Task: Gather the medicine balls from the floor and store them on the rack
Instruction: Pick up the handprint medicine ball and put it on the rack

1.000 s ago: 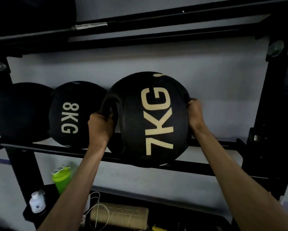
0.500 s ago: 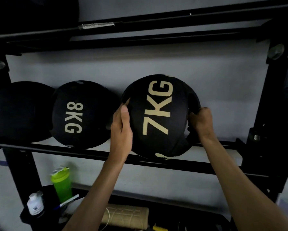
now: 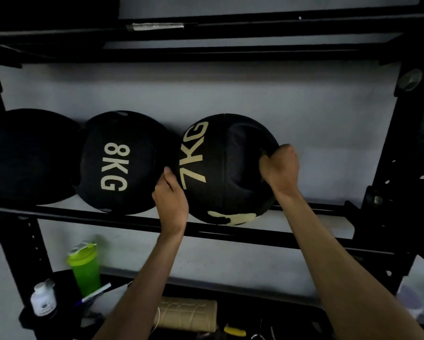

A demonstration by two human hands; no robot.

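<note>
Right fingers: the fingers (image 3: 273,157) of the right hand (image 3: 279,168) curl tightly into the handle recess on the right side of the 7KG ball (image 3: 225,173), knuckles towards the camera.
Left fingers: the fingers (image 3: 168,174) of the left hand (image 3: 171,200) are straight and pressed together, laid flat on the ball's left side in the narrow gap next to the 8KG ball (image 3: 122,163).
7KG ball: black with pale lettering turned sideways; it sits on the rails of the rack (image 3: 304,239), close against the 8KG ball.
Row: a third black ball (image 3: 26,155) sits left of the 8KG ball, on the same rails.
Below: a green shaker bottle (image 3: 84,266), a small white bottle (image 3: 42,300) and a tan ribbed roll (image 3: 186,315) stand on a lower shelf.
Behind: a plain grey wall.
</note>
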